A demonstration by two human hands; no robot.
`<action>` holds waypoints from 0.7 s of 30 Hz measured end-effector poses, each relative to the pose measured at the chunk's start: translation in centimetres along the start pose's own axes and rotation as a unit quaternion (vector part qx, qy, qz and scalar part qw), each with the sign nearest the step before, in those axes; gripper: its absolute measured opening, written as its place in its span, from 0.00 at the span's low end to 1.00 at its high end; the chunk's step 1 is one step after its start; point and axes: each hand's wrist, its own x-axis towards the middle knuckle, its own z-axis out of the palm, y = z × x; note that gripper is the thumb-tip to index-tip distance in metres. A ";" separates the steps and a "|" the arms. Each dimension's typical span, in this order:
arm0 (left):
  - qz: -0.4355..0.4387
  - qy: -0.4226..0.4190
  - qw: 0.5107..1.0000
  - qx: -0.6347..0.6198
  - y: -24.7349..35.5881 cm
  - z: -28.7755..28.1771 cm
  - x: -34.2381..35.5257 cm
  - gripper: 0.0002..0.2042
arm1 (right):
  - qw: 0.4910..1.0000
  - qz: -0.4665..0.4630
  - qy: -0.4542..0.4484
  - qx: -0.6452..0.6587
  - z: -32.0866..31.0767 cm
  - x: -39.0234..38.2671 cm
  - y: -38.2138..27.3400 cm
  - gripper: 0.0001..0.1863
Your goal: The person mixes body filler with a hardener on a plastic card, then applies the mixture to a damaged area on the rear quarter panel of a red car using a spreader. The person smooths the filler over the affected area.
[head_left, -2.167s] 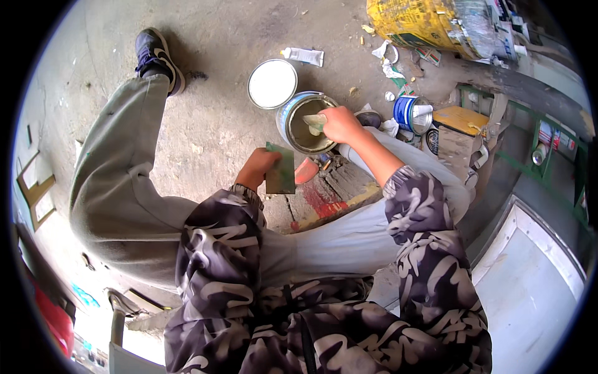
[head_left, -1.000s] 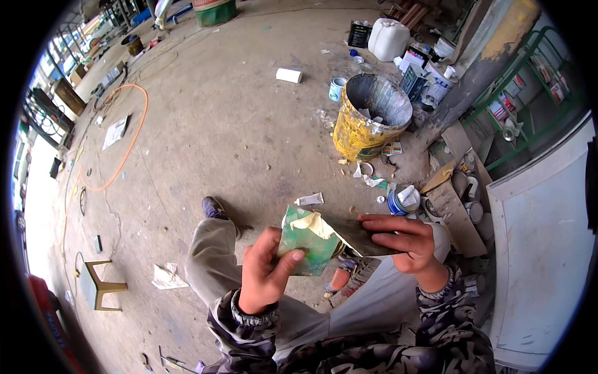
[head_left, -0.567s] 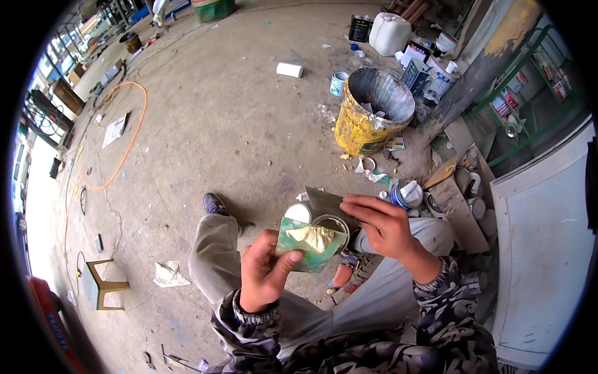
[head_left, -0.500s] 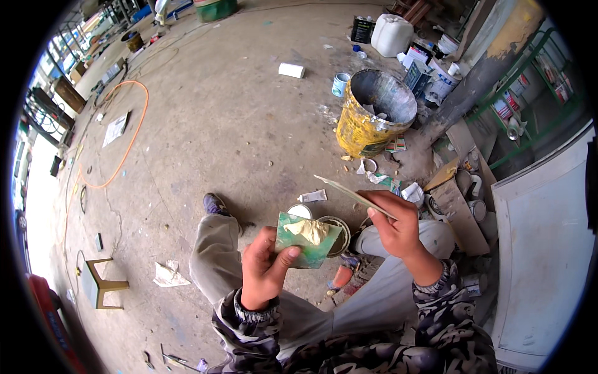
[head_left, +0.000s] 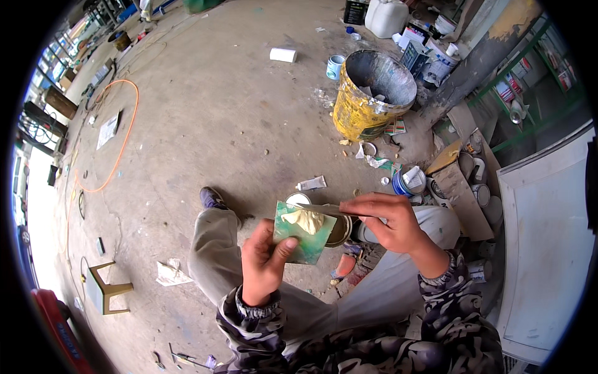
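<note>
My left hand (head_left: 261,265) is closed on a small green square board (head_left: 309,248), its thumb pressed on the face. A lump of cream-coloured putty (head_left: 304,220) lies on the board's upper part. In my right hand (head_left: 391,223) is a thin flat spreader (head_left: 322,209), seen nearly edge-on, with fingers laid along it. Its far end reaches over the putty's top edge; whether it touches cannot be made out. Beneath the spreader, partly covered by the board, stands an open round can (head_left: 339,232). A white round lid or tin top (head_left: 298,199) shows just behind the board.
A tube (head_left: 311,183) lies beyond the board. Farther right stands a paint-smeared yellow bucket (head_left: 352,115) beside a light-blue can (head_left: 335,67). Tins and cardboard (head_left: 458,199) crowd the right, near a white panel (head_left: 548,249). A small stool (head_left: 107,287) and an orange hose (head_left: 134,131) are left.
My right hand has turned and brought the spreader down and left, from raised and slanting to nearly level over the putty. The left hand keeps the board in nearly the same place.
</note>
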 end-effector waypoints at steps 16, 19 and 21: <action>-0.017 -0.053 0.987 -0.149 -1.2 0.8 0.1 0.09 | 0.964 -0.005 0.037 0.263 -0.7 -1.5 -1.1 0.10; -0.004 -0.041 0.988 -0.151 -0.5 0.7 0.1 0.09 | 0.989 0.011 0.011 0.147 -0.2 -1.5 0.7 0.10; -0.001 -0.038 0.989 -0.140 -0.9 0.8 0.1 0.09 | 0.989 0.108 -0.002 0.098 -0.6 -1.8 1.3 0.10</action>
